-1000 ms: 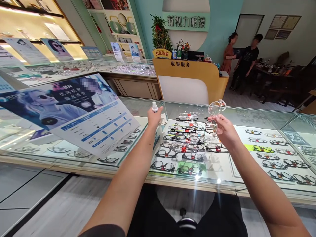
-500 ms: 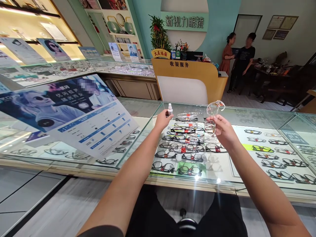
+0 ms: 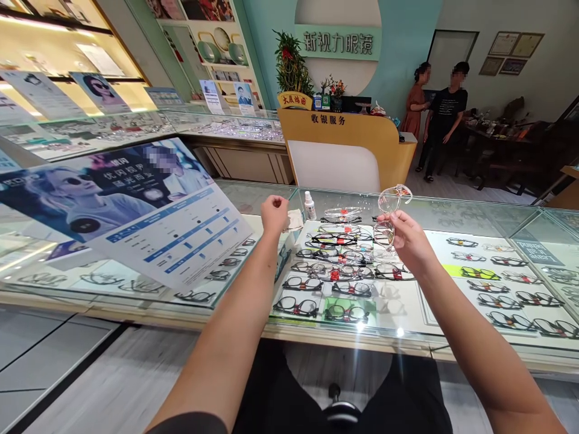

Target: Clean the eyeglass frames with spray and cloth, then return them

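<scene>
My right hand (image 3: 408, 236) pinches a pair of clear-framed glasses (image 3: 389, 202) by one side, holding them upright above the glass counter. The lenses stand one above the other, and a temple arm sticks out at the top right. My left hand (image 3: 274, 212) is over the counter with its fingers curled in; whether anything is inside them is hidden. A small white bottle (image 3: 310, 206) stands upright on the glass to its right, apart from the hand. Between them lies a pale cloth or paper piece (image 3: 295, 220), close beside my left hand.
Several rows of glasses frames (image 3: 337, 240) lie inside the glass display counter (image 3: 407, 328). A large tilted advertising board (image 3: 136, 211) rises at the left. Beyond stands a yellow cashier desk (image 3: 398, 150). Two people (image 3: 446, 114) stand at the back right.
My left hand has let go of the white bottle, leaving it on the counter, and has moved left. The pale piece is now uncovered. My right hand keeps the glasses in nearly the same place.
</scene>
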### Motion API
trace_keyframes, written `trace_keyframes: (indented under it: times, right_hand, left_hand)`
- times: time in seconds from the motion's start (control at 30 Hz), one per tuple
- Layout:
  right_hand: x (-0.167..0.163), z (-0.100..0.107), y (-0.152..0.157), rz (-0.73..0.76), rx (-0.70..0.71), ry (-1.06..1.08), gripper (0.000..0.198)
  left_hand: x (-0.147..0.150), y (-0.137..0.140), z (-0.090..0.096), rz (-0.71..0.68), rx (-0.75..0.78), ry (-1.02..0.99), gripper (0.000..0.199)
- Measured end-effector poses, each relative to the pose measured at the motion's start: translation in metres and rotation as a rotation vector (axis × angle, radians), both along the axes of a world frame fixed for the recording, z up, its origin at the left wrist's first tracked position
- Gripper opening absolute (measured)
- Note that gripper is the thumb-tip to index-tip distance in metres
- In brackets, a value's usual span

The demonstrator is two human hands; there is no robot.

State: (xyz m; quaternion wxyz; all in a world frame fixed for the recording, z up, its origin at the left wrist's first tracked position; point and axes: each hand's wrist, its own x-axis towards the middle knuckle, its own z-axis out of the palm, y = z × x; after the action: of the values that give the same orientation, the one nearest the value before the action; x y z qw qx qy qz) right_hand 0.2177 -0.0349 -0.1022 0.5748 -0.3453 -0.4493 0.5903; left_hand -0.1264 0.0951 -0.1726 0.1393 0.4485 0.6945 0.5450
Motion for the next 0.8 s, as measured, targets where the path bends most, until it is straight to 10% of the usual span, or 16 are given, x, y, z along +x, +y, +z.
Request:
trace_keyframes:
  times: [0.63,0.8]
  right_hand:
    - [-0.001,0.001,0.000,-0.013,-0.016,0.001,0.055]
    - [0.000,0.001,0.000,-0.011,-0.010,-0.009,0.057]
  left_hand:
    - [-0.001,-0.004,-0.006,-0.076,-0.424,0.382,0.037]
    - [-0.004,-0.006,0.005,-0.076,-0.548,0.388,0.013]
